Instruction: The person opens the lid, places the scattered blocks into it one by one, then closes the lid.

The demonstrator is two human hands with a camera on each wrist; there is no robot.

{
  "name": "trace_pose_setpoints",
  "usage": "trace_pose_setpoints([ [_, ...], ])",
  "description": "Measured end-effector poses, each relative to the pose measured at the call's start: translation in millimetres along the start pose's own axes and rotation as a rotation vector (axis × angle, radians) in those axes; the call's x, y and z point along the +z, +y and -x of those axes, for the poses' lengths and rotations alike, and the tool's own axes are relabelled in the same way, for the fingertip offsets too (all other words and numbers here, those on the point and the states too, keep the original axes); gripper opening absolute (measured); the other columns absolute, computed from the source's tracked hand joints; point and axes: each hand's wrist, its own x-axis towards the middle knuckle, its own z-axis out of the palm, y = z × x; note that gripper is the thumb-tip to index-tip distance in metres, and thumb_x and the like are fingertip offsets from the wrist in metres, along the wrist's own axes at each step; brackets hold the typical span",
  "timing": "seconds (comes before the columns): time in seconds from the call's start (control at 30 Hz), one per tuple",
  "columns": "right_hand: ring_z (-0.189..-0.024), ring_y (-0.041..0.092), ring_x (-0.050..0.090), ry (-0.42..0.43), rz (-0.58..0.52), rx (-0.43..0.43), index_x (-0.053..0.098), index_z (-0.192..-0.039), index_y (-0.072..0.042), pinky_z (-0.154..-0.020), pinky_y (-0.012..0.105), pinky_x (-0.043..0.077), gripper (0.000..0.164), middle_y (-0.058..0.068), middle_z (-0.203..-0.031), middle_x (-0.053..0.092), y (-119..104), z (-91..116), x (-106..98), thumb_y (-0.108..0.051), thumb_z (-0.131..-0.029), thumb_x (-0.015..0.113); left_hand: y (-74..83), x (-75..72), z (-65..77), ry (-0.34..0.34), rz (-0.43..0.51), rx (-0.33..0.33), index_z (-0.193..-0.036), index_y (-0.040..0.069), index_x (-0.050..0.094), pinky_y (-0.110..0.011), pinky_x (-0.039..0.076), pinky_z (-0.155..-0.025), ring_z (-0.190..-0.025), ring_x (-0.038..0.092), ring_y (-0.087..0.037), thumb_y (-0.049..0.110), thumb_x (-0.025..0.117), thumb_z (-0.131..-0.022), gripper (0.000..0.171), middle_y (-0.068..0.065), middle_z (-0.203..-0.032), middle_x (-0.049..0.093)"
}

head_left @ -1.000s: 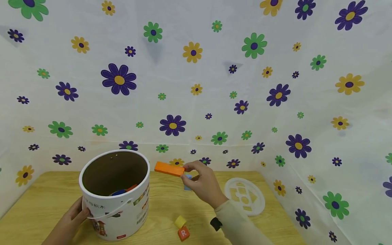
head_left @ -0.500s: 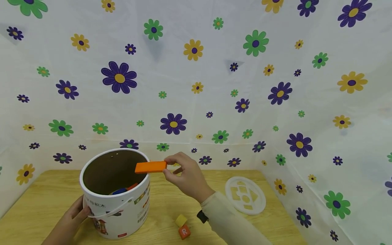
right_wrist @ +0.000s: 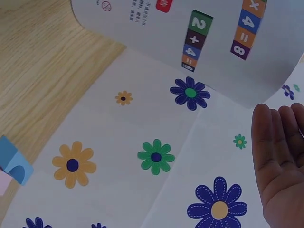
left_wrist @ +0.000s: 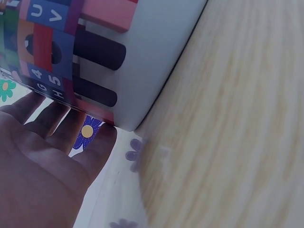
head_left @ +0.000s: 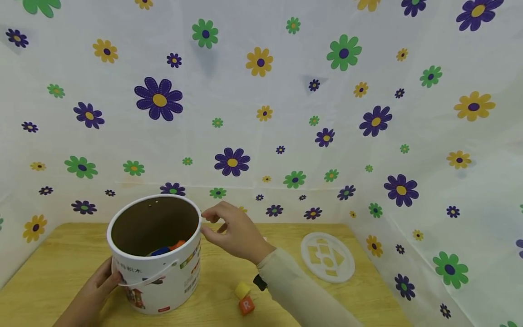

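Observation:
A white bucket of printed letter blocks stands on the table at the left, its top uncovered. Inside show a blue block and an orange-red block. My left hand holds the bucket's left side, thumb in front by the white handle; in the left wrist view its fingers spread along the wall. Just right of the rim is my right hand, thumb and fingers apart, nothing between them.
Nearer me on the table lie a yellow block and a red block with an R. A white disc with shaped cut-outs rests at the right. The right wrist view has a blue arched block. Flowered cloth surrounds the table.
My right hand has moved left to the bucket rim and let go of the orange block, which no longer shows in its fingers. My left hand has stayed on the bucket.

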Motion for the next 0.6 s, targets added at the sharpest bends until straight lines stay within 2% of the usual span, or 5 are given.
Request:
trace_pose_setpoints([
  [0.1,-0.101,0.015,0.062,-0.011,0.017,0.027,0.071,-0.121,-0.009,-0.08,0.025,0.061,0.024,0.002,-0.112,0.067,9,9,-1,-0.018,-0.099,0.072,3.0,0.6,-0.8,-0.003,-0.003,-0.013,-0.163,-0.003,0.001,-0.008,0.042,-0.09,-0.12,0.038,0.02,0.045,0.028,-0.114,0.073,-0.035,-0.165,0.012],
  [0.17,-0.1,0.015,0.063,-0.025,0.024,0.06,0.07,-0.121,-0.011,-0.08,0.027,0.061,0.024,0.0,-0.112,0.067,19,19,-2,-0.018,-0.099,0.071,5.3,0.2,-0.5,-0.011,-0.014,-0.034,-0.164,-0.002,0.0,-0.008,0.043,-0.089,-0.135,0.04,0.001,0.046,0.026,-0.114,0.074,-0.034,-0.166,0.011],
  [0.4,-0.101,0.019,0.065,-0.175,0.038,0.211,0.07,-0.123,-0.014,-0.082,0.024,0.059,0.025,-0.003,-0.114,0.067,67,67,4,-0.02,-0.099,0.072,7.5,0.6,-0.6,-0.01,-0.052,-0.039,-0.163,-0.004,0.0,-0.017,0.049,-0.094,-0.116,0.04,0.019,0.047,0.024,-0.114,0.074,-0.035,-0.165,0.014],
  [0.5,-0.104,0.014,0.063,-0.29,0.047,0.283,0.07,-0.125,-0.012,-0.084,0.024,0.058,0.028,-0.001,-0.117,0.068,87,87,11,-0.02,-0.098,0.073,9.0,0.7,-0.8,-0.004,-0.091,-0.053,-0.163,-0.004,0.0,-0.029,0.052,-0.101,-0.127,0.046,0.003,0.048,0.023,-0.113,0.075,-0.035,-0.164,0.016],
  [0.6,-0.104,0.007,0.061,-0.395,0.06,0.329,0.07,-0.127,-0.011,-0.086,0.022,0.056,0.032,-0.002,-0.117,0.067,101,101,17,-0.018,-0.097,0.075,10.5,0.7,-0.8,-0.014,-0.09,-0.069,-0.163,-0.002,-0.003,-0.049,0.049,-0.108,-0.14,0.044,-0.03,0.05,0.023,-0.113,0.077,-0.035,-0.165,0.014],
])
